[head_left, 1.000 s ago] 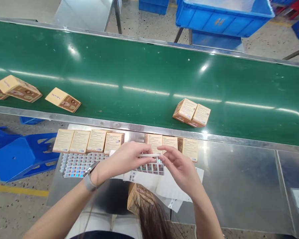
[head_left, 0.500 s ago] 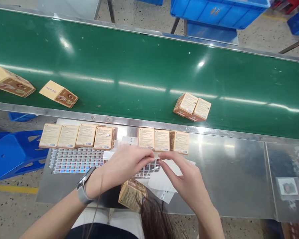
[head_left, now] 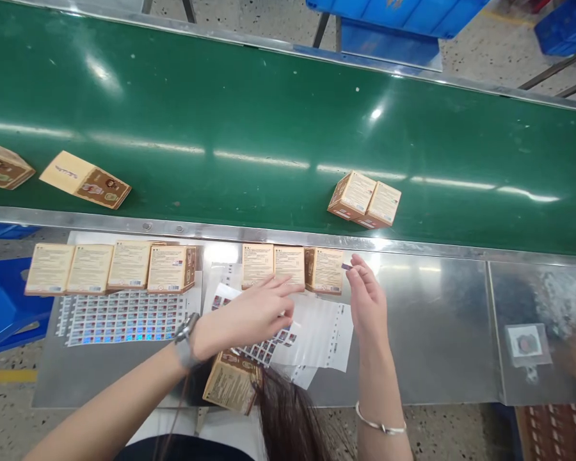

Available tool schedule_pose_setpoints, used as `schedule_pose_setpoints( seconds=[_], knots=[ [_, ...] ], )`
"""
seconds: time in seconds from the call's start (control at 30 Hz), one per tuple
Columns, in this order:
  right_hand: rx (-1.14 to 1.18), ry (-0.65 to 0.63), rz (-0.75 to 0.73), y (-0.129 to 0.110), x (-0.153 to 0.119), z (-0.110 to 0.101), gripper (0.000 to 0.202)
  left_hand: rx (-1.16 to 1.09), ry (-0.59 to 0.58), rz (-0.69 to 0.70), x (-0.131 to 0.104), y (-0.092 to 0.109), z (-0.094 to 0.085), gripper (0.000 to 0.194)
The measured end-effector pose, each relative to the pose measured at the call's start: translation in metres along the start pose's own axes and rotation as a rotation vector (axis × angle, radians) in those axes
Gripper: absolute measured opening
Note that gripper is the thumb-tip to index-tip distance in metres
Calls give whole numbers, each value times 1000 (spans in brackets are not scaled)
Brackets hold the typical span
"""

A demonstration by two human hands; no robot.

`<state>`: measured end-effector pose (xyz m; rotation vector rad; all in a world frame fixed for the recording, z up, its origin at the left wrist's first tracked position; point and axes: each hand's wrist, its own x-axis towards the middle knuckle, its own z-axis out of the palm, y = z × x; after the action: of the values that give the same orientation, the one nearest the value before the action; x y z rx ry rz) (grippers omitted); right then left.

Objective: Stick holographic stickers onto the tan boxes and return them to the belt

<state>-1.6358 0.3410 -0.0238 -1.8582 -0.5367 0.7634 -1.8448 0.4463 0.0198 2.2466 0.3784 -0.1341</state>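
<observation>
My right hand (head_left: 368, 304) pinches a small dark sticker (head_left: 346, 266) between thumb and fingertips, beside the right edge of a small cardboard box (head_left: 327, 269). My left hand (head_left: 252, 312) is open, its fingers spread above a partly used sticker sheet (head_left: 263, 352) and just in front of another box (head_left: 289, 264). White backing paper (head_left: 319, 326) lies between the hands. A third box (head_left: 258, 264) completes the short row. Near the table's front edge a tilted box (head_left: 233, 384) is partly covered by hair.
Left on the steel table (head_left: 436, 333) stand several boxes (head_left: 91, 267) in a row behind sheets of shiny stickers (head_left: 125, 318). Beyond runs a green conveyor belt (head_left: 249, 109) carrying paired boxes (head_left: 384, 203) and a lying box (head_left: 86, 179). A small plastic bag (head_left: 528, 344) lies far right.
My hands have separated. The right has moved up and right to the box row with a sticker; the left has opened over the sheet. The view has shifted, so the tabletop items appear further left.
</observation>
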Motion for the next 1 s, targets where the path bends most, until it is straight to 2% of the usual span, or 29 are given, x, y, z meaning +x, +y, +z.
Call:
schedule_pose_setpoints(
  seconds=[0.13,0.23,0.33,0.47,0.63,0.7,0.8,0.9,1.0],
  knots=[
    [152,-71,154,21,22,0,38,215,-10,99,30,5,23,20],
    [152,-111,165,19,20,1,38,299,-50,90,42,6,30,22],
    [127,-122,149,14,16,1,37,324,-80,73,44,4,30,26],
    [58,-74,102,13,14,7,38,303,-78,66,42,4,29,25],
    [-26,65,7,12,9,22,38,302,-76,58,43,7,26,23],
    [-22,96,17,10,7,26,44,303,-81,53,45,7,26,21],
    [-147,130,185,6,3,22,63,307,-80,71,44,6,27,18],
    [-270,142,428,4,-4,12,86,268,16,101,35,6,24,17],
    [-60,65,506,4,-9,9,100,147,32,13,13,8,13,17]
  ],
)
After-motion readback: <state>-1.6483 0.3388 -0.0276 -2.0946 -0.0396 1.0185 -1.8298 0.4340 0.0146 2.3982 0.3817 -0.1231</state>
